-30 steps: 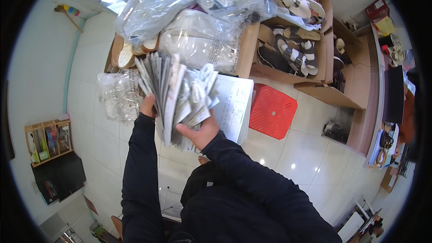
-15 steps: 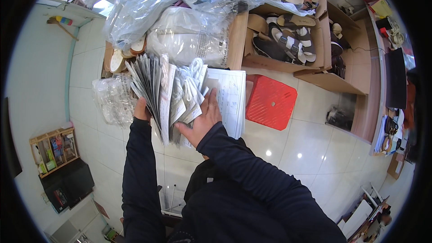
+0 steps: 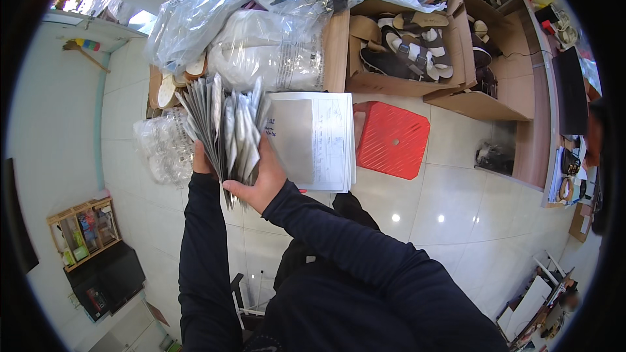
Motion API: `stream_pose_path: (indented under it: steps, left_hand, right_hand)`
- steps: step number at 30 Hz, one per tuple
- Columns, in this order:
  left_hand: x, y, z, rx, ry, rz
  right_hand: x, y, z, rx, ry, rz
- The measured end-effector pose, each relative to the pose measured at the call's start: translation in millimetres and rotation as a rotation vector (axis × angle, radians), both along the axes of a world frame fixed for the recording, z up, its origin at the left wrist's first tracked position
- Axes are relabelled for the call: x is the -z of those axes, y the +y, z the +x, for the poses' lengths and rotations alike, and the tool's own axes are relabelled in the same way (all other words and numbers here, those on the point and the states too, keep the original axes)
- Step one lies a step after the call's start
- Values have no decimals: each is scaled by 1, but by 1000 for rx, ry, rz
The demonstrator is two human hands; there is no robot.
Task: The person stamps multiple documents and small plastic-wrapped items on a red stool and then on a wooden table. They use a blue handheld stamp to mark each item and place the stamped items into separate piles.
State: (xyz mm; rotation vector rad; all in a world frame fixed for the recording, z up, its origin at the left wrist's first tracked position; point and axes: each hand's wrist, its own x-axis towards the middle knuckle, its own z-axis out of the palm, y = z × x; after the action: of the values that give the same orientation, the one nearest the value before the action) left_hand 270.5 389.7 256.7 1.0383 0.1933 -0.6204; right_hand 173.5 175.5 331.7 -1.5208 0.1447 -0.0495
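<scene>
Between my two hands stands a fanned bundle of thin grey and white paper packets (image 3: 218, 124), upright on edge. My left hand (image 3: 202, 158) presses its left side, with most of the fingers hidden. My right hand (image 3: 266, 173) wraps its right side, thumb across the near edge. To the right of the bundle lies a stack of large white sheets (image 3: 331, 127) with ruled lines and handwriting, a grey-brown panel on top. What supports the sheets is mostly hidden.
A red plastic stool (image 3: 394, 140) stands right of the sheets. Beyond are clear plastic bags (image 3: 267, 49) and cardboard boxes (image 3: 450, 68) of sandals. Bubble-wrap-like clear plastic (image 3: 160, 146) lies left of my left hand. A cluttered desk (image 3: 541, 98) runs along the right.
My right hand has moved left, squeezing the bundle narrower and baring more of the sheets. Pale folded pieces that stuck out on the bundle's right now sit closer in.
</scene>
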Motion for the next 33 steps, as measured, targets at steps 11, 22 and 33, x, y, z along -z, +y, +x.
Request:
stream_pose_path:
  steps: [11,22,33]
  left_hand:
    - [4,4,11,-99,-53,106]
    - [17,37,-30,-76,-178,438]
    - [-30,54,-96,-327,-139,493]
  right_hand:
    - [39,-11,8,-13,107,453]
    - [29,33,4,-29,-103,431]
    - [-2,35,-23,-200,-220,339]
